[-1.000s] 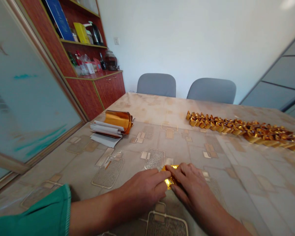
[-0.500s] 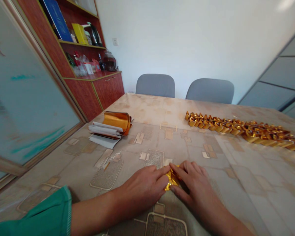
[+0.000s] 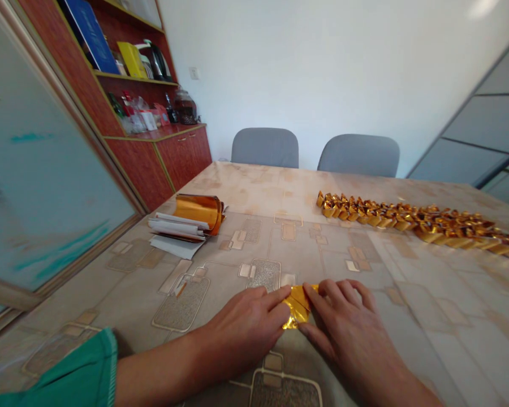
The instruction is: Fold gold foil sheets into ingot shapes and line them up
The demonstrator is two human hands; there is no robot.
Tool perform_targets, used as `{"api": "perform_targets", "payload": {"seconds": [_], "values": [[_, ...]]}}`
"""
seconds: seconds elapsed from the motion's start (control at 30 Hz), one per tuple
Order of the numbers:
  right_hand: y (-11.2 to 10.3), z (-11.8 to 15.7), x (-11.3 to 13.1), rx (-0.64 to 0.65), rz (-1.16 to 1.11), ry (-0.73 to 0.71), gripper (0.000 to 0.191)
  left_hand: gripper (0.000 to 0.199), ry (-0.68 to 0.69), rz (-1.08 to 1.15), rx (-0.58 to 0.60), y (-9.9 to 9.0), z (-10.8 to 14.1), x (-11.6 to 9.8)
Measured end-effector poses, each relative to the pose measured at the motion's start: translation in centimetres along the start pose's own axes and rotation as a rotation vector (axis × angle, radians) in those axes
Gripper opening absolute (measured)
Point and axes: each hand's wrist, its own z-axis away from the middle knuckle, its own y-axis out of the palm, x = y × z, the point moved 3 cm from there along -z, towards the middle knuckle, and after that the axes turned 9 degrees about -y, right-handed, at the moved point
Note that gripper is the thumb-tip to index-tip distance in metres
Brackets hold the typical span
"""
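Observation:
A small piece of shiny gold foil paper with creases lies on the patterned tablecloth, between my two hands. My left hand grips its left edge with thumb and forefinger. On the other side my right hand holds the right part between thumb and forefinger, the other fingers curled above the table. A stack of gold and white sheets, partly curled, rests at the left of the table. Rows of folded gold pieces stretch across the right side.
Two grey chairs stand behind the far edge of the table. At the back left is a red cabinet with bottles, a jar and a kettle. A glass door is on the left.
My right hand has shifted slightly right, away from my left hand, and more of the gold foil paper's surface shows between them. The camera view has turned a little.

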Motion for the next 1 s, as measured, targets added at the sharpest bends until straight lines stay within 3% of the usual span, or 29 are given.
{"api": "perform_targets", "payload": {"seconds": [0.17,0.37,0.5,0.6,0.73,1.0], "values": [[-0.5,0.3,-0.7,-0.006,0.021,0.033,0.037,0.015,-0.012,-0.004,0.002,-0.1,0.0,0.1],[-0.8,0.0,-1.7,0.019,-0.034,0.086,0.020,0.010,-0.044,-0.039,0.055,-0.3,-0.2,0.0],[-0.6,-0.8,-1.0,-0.062,-0.274,0.052,0.020,0.010,-0.038,-0.004,0.039,-0.6,-0.2,0.0],[0.4,-1.1,0.4,-0.029,-0.458,0.011,0.013,0.011,-0.031,0.057,0.026,-0.6,-0.2,0.3],[1.5,-1.0,1.2,0.005,-0.490,0.055,0.015,0.011,-0.042,0.179,0.038,-0.6,0.0,0.9],[1.8,-1.0,0.5,0.076,-0.609,0.089,0.019,0.008,-0.023,0.299,0.057,-0.4,0.3,2.1]]}}
